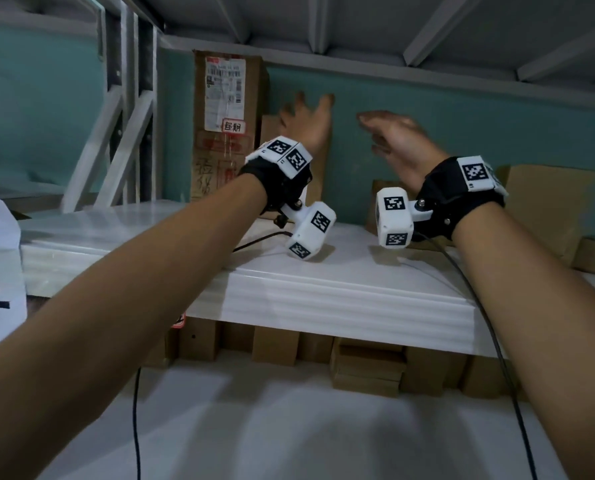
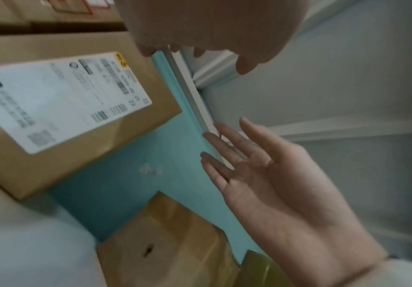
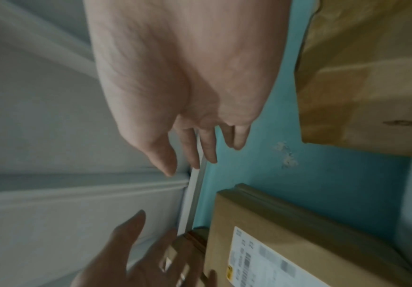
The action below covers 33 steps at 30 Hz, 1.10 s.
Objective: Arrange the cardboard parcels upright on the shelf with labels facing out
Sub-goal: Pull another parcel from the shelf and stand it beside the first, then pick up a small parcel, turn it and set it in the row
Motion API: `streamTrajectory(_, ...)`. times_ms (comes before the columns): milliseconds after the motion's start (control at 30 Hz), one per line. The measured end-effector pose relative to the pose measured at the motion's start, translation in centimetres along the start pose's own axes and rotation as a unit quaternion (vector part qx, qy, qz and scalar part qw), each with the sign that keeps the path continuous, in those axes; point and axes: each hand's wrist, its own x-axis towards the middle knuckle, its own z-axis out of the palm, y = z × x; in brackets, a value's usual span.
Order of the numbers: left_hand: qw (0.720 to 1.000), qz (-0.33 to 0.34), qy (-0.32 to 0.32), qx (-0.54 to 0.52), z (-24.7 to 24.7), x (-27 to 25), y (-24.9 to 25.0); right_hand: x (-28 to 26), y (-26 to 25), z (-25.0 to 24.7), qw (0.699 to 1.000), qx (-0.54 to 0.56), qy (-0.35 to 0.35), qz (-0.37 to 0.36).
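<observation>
The left hand (image 1: 306,121) is raised at the back of the white shelf (image 1: 341,282) with fingers spread and straight, holding nothing; it hovers in front of a mid-height cardboard parcel (image 1: 318,174), and whether its fingertips touch the card cannot be told. The right hand (image 1: 398,140) is just beside it, palm turned inward, fingers relaxed and empty.

The mid-height parcel stands on end with its long axis vertical; the left wrist view shows its white shipping label (image 2: 60,101) facing out toward the person. To its left a tall cardboard parcel (image 1: 226,126) also stands upright, its label (image 1: 225,91) facing forward. To the right, a taped brown parcel (image 1: 545,206) sits near the teal wall (image 1: 462,133), tilted, with no label visible.

The step in hand looks like settling or letting go of the mid-height parcel. The next move probably calls for both hands to reach right, take the taped parcel by its sides, stand it up and find its label side.
</observation>
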Motion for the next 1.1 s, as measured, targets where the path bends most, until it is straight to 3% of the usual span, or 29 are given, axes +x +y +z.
streamTrajectory(133,0.993,-0.027,-0.061,-0.101,0.5,-0.7,1.0,-0.3,-1.2,-1.7,0.996,0.02,0.08,-0.024)
streamTrajectory(300,0.974,-0.068,-0.122,-0.176,2.9,-1.2,0.9,-1.4,-0.5,-4.8,0.994,0.015,0.106,-0.004)
streamTrajectory(567,0.971,-0.1,-0.159,-0.15,4.3,-2.6,0.5,-2.2,1.5,-7.0,0.993,-0.008,0.105,0.049)
streamTrajectory(767,0.954,-0.123,-0.231,-0.149,4.2,-4.1,0.3,-2.7,1.6,-6.2,0.991,-0.013,0.113,0.069)
streamTrajectory(1100,0.954,-0.142,-0.23,-0.127,4.4,-4.1,-0.2,-2.1,2.6,-6.7,0.985,-0.048,0.155,0.055)
